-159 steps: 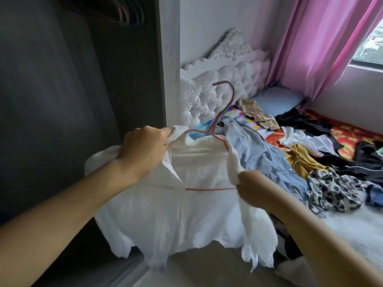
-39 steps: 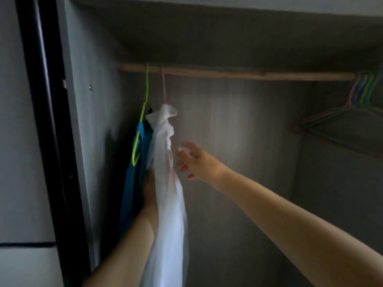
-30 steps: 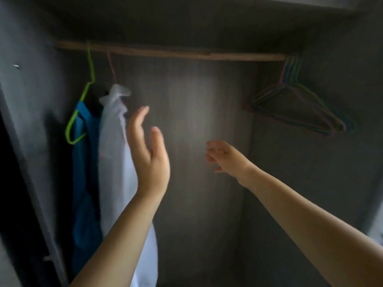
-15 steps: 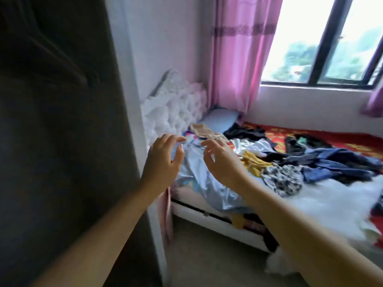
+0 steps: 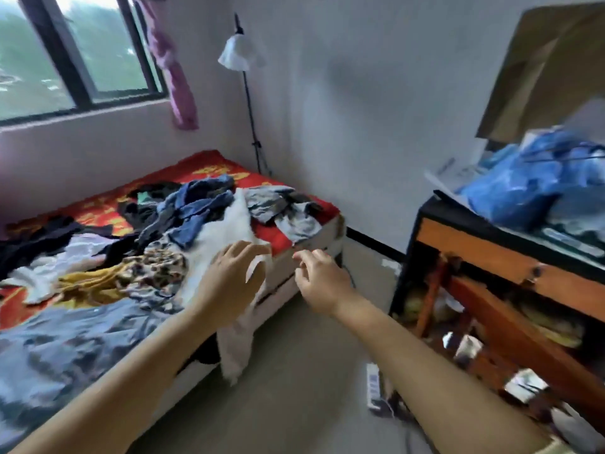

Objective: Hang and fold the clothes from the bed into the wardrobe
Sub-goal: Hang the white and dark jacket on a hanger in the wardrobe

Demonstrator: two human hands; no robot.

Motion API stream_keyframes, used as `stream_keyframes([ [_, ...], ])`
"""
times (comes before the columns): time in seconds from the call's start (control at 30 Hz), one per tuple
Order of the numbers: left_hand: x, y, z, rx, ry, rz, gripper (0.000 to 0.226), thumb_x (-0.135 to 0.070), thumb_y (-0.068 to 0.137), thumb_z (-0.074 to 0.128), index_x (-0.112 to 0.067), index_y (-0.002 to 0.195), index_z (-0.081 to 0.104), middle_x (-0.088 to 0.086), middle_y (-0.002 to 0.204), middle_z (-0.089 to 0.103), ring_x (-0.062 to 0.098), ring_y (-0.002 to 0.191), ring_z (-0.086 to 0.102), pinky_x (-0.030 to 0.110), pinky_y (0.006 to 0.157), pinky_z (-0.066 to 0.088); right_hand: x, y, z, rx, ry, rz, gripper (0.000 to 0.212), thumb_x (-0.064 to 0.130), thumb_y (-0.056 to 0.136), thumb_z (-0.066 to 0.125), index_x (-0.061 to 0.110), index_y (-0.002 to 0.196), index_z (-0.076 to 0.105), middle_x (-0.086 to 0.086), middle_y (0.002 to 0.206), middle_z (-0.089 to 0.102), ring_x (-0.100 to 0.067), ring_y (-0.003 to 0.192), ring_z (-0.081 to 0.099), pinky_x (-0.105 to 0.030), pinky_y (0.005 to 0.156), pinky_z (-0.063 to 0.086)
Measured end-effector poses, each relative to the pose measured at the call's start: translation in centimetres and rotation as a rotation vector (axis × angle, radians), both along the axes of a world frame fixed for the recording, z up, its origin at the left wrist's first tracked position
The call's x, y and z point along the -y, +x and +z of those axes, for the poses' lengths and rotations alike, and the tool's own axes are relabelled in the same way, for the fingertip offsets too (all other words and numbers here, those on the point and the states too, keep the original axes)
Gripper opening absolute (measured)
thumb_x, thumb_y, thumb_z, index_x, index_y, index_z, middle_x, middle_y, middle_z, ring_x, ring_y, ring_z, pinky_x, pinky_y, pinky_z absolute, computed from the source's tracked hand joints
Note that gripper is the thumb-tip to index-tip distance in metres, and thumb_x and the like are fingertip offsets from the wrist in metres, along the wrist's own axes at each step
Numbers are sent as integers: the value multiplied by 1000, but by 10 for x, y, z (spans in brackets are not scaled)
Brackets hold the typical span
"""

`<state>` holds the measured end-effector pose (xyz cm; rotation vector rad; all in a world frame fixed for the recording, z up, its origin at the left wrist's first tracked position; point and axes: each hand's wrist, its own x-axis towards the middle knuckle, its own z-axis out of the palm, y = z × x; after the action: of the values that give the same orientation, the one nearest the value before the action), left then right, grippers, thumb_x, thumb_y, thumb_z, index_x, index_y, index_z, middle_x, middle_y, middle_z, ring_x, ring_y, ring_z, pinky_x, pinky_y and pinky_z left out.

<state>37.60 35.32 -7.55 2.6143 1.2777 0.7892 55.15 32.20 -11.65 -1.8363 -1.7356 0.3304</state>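
the bed (image 5: pixel 296 245) carries a heap of clothes (image 5: pixel 157 244), a white cloth (image 5: pixel 226 237) trailing over its near edge; the wardrobe is out of view. both hands hold nothing: the left hand (image 5: pixel 230 276) hovers spread over the white cloth, the right hand (image 5: pixel 322 283) loosely curled beside it. judging by this, the step is picking the next garment, which calls for closing on one piece and lifting it free.
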Motion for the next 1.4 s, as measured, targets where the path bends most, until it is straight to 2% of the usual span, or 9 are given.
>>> stream_keyframes([
  [0.23, 24, 138, -29, -90, -80, -464, 62, -48, 81, 23, -17, 116, 63, 4, 114, 61, 27, 109, 55, 37, 93, 42, 104, 110, -29, 3, -95, -407, 30, 22, 96, 41, 17, 124, 53, -7, 118, 53, -26, 107, 54, -35, 87, 45],
  [0.4, 62, 225, -50, -134, -130, -714, 35, -29, 94, 42, -21, 124, 57, 1, 120, 57, 22, 114, 51, 35, 97, 40, 181, 187, -23, -31, -54, -661, 25, 17, 97, 44, 14, 116, 61, -4, 112, 55, -20, 100, 57, -28, 80, 44],
  [0.63, 81, 364, -53, -177, -84, -899, 33, -27, 97, 43, -23, 127, 54, -1, 126, 53, 19, 119, 45, 34, 98, 38, 210, 323, -20, 18, -166, -792, 25, 18, 96, 42, 15, 111, 63, -4, 112, 56, -24, 97, 57, -36, 86, 47],
  [0.87, 93, 545, -92, -629, -131, -984, 31, -28, 97, 39, -21, 123, 55, 3, 123, 53, 23, 112, 51, 35, 87, 43, 189, 477, -110, -116, -655, -703, 36, 11, 94, 41, 14, 59, 44, -2, 66, 46, -22, 80, 50, -26, 63, 38],
  [0.97, 96, 613, -131, -885, -190, -1049, 34, -27, 97, 40, -14, 124, 55, 6, 120, 59, 22, 104, 57, 32, 80, 47, 192, 514, -173, -217, -802, -713, 21, 12, 93, 43, 4, 90, 63, -11, 98, 61, -27, 100, 58, -25, 70, 43],
  [1.13, 102, 669, -222, -1114, -288, -1107, 37, -25, 98, 39, -4, 125, 55, 13, 124, 59, 27, 113, 56, 34, 93, 44, 219, 507, -272, -332, -900, -763, 23, 27, 91, 50, 9, 102, 60, -11, 105, 61, -30, 111, 57, -30, 75, 43],
  [1.2, 108, 672, -264, -1170, -338, -1101, 35, -23, 97, 43, -4, 123, 56, 13, 123, 60, 28, 113, 56, 32, 89, 42, 239, 494, -317, -443, -998, -787, 68, 44, 86, 60, 9, 139, 36, -16, 139, 42, -33, 130, 41, -35, 98, 40],
  [1.27, 112, 664, -307, -1239, -410, -1119, 38, -23, 94, 48, -7, 129, 50, 13, 124, 58, 29, 114, 55, 30, 85, 42, 259, 474, -351, -573, -1064, -750, 102, 53, 79, 66, 17, 152, 4, -18, 156, 12, -37, 142, 18, -41, 112, 25],
  [1.4, 111, 622, -392, -1450, -444, -1164, 79, -42, 76, 69, -18, 141, 32, 11, 135, 46, 31, 123, 47, 44, 99, 43, 281, 436, -406, -626, -1007, -713, 114, 57, 72, 70, 26, 151, -6, -14, 157, -8, -40, 144, -2, -49, 116, 15],
])
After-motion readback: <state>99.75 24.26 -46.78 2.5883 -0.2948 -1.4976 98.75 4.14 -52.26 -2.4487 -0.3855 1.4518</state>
